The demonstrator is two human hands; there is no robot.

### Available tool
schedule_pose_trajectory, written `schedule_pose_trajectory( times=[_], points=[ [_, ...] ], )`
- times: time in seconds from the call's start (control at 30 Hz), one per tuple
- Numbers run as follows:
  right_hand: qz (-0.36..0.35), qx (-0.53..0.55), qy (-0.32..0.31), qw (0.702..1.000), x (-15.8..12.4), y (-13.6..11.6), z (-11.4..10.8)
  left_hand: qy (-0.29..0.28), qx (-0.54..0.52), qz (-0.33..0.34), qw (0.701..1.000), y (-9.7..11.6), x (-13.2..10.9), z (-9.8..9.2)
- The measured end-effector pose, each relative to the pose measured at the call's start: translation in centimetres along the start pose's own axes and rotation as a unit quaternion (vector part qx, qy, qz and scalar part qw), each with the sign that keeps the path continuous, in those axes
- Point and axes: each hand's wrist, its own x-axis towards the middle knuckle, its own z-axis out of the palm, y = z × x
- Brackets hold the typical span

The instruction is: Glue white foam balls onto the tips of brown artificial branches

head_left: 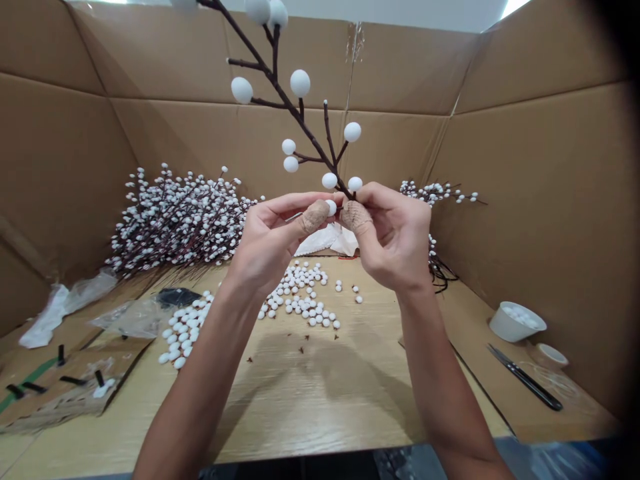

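Artificial berry branch (295, 110), dark stem with white foam berries, rising above my grip. My left hand (273, 243) and right hand (393, 233) pinch its lower end closed between taped thumbs (315, 217) and fingers. Loose white berries (300, 300) lie below on the wooden tabletop (300, 400); a heap of similar branches (175, 220) stands beyond my left hand.

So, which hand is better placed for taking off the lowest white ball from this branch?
Probably the left hand: its wrapped thumb presses against the lowest white ball, while the right hand seems occupied pinching the dark branch.
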Motion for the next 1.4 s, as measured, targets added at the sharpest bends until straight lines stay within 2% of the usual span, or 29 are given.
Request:
schedule_pose_trajectory(
  times=[0.3, 0.7, 0.83, 1.07, 1.23, 1.4],
  points=[
    [-0.002, 0.003, 0.013, 1.0, 0.1, -0.1, 0.2, 0.035, -0.016, -0.011, 0.999, -0.2, -0.1, 0.5],
    [-0.011, 0.032, 0.028, 0.999, 0.0, -0.3, 0.7, 0.042, -0.032, -0.011, 0.999, -0.3, 0.1, 0.6],
    [0.003, 0.042, 0.019, 0.999, 0.1, 0.0, 0.6, 0.027, -0.025, -0.018, 0.999, 0.0, 0.2, 0.2],
    [0.02, 0.09, -0.035, 0.995, 0.4, 0.1, -0.2, 0.005, -0.038, -0.041, 0.998, 0.5, 0.2, -0.4],
    [0.039, 0.097, -0.054, 0.993, 0.2, -0.2, -0.4, 0.008, -0.036, -0.039, 0.999, 0.7, 0.1, -0.5],
    [0.027, 0.08, -0.06, 0.995, 0.2, -0.2, -0.5, 0.016, -0.034, -0.032, 0.999, 0.7, -0.1, 0.0]
  ],
)
